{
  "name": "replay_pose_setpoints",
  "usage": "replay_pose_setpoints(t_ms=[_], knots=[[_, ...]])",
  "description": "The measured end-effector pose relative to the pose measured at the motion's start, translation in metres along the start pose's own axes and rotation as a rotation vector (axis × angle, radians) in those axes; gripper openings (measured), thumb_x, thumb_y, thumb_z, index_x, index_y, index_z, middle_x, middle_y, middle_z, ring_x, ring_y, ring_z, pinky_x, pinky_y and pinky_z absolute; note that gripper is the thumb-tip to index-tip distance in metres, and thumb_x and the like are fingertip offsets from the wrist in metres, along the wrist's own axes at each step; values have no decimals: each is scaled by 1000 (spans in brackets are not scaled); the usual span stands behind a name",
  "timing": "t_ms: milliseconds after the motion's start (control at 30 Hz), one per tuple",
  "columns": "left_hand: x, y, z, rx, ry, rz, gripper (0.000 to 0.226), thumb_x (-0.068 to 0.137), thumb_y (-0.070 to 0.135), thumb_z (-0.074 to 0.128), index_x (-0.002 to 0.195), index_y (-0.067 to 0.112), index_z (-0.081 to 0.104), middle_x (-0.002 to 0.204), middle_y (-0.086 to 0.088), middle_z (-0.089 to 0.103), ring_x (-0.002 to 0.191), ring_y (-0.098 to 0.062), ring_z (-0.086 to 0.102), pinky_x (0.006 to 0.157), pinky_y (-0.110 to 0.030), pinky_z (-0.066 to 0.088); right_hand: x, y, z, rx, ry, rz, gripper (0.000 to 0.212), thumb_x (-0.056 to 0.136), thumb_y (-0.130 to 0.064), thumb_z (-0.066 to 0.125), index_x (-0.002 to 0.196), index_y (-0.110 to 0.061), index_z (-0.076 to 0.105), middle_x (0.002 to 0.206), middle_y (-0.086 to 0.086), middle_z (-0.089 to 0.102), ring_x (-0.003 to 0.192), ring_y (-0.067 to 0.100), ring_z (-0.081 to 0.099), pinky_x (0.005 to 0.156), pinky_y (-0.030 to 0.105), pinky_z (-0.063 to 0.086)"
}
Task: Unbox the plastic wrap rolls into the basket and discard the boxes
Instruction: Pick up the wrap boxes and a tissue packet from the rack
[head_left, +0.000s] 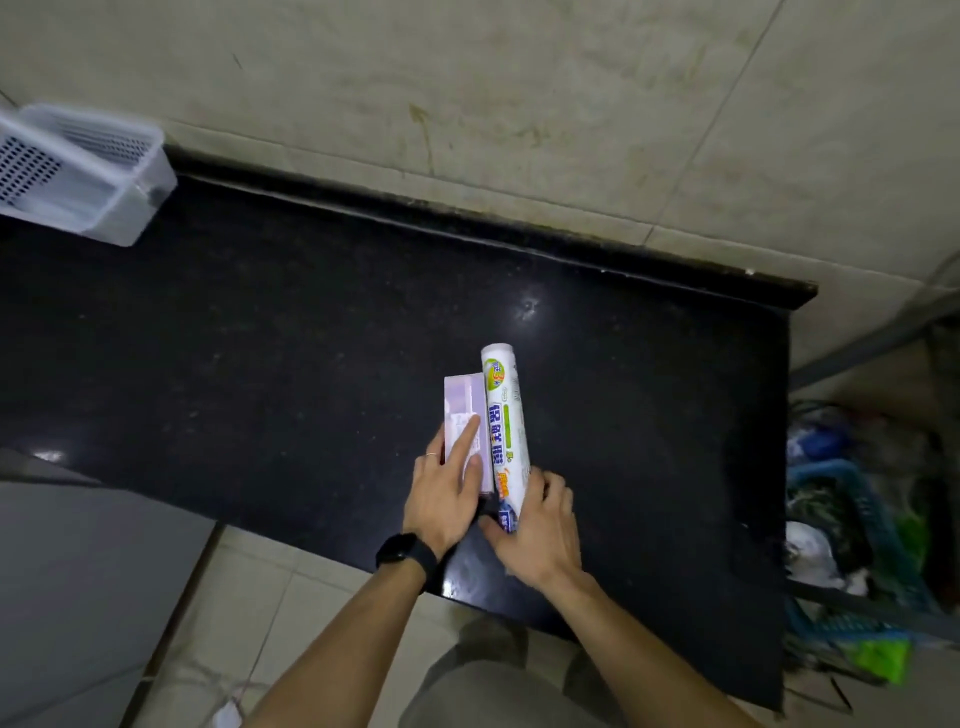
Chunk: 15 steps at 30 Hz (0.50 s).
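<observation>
Nearest the camera, two bare forearms reach out over the dark worktop, the left one wearing a black wristwatch. The left hand holds the near half of a pale lilac box: its forefinger lies straight along the top face and the other fingers drop over the left edge. The right hand has its fingers curled round the near end of the plastic wrap roll, a printed white cylinder lying on the worktop and touching the box's right side. Both long axes run straight away from the person. The white perforated basket sits well apart at the far left corner, so the roll would have to travel leftward across the box. A blue bin of rubbish stands on the floor to the right, probably the place for the box.
</observation>
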<state>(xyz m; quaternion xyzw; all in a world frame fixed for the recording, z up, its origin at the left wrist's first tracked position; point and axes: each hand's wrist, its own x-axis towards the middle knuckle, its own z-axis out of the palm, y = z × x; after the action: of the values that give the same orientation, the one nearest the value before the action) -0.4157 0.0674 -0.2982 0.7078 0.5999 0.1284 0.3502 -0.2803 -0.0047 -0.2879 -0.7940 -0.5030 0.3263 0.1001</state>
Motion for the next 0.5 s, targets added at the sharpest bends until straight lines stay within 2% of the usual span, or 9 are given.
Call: replay_pose_setpoints(t_ms=[100, 167, 233, 300, 400, 500], knots=[[3, 1, -5, 73, -53, -11, 51, 100, 52, 33, 144, 66, 9, 160, 4, 21, 136, -24, 35, 102, -40, 43, -3, 11, -2, -39, -81, -51, 104, 81, -70, 47, 156, -15, 1, 155, 4, 16, 132, 24, 30, 107, 43, 36], [4, 4, -9, 120, -101, -39, 51, 100, 56, 33, 145, 64, 11, 160, 2, 21, 137, -25, 36, 102, -43, 44, -5, 17, -4, -47, -101, -80, 101, 85, -70, 42, 156, -19, -9, 160, 1, 10, 135, 24, 26, 110, 44, 32], [4, 9, -14, 187, -144, -58, 52, 100, 58, 31, 148, 59, 12, 160, 0, 22, 134, -28, 38, 102, -46, 45, -7, 18, -9, -42, -115, -111, 101, 87, -66, 46, 156, -22, -14, 162, -1, 9, 136, 24, 26, 110, 44, 32], [4, 16, -19, 284, -159, -69, 54, 99, 56, 32, 150, 54, 12, 161, -4, 19, 134, -33, 36, 103, -50, 43, -9, 17, -18, -15, -164, -138, 101, 87, -61, 52, 155, -26, -13, 161, -3, 8, 137, 25, 26, 111, 45, 32], [3, 37, -24, 437, -75, -28, 59, 98, 51, 37, 153, 45, 19, 164, -12, 11, 140, -36, 27, 112, -49, 34, -17, 22, -46, 19, -243, -191, 92, 88, -55, 54, 157, -29, -2, 163, -4, 7, 143, 27, 22, 117, 43, 27], [1, 67, -24, 500, 25, 95, 63, 96, 49, 42, 155, 39, 22, 162, -15, 19, 145, -34, 23, 117, -44, 25, -33, 36, -92, 31, -170, -265, 82, 93, -48, 53, 158, -22, 11, 164, -4, 17, 145, 20, 21, 120, 32, 21]])
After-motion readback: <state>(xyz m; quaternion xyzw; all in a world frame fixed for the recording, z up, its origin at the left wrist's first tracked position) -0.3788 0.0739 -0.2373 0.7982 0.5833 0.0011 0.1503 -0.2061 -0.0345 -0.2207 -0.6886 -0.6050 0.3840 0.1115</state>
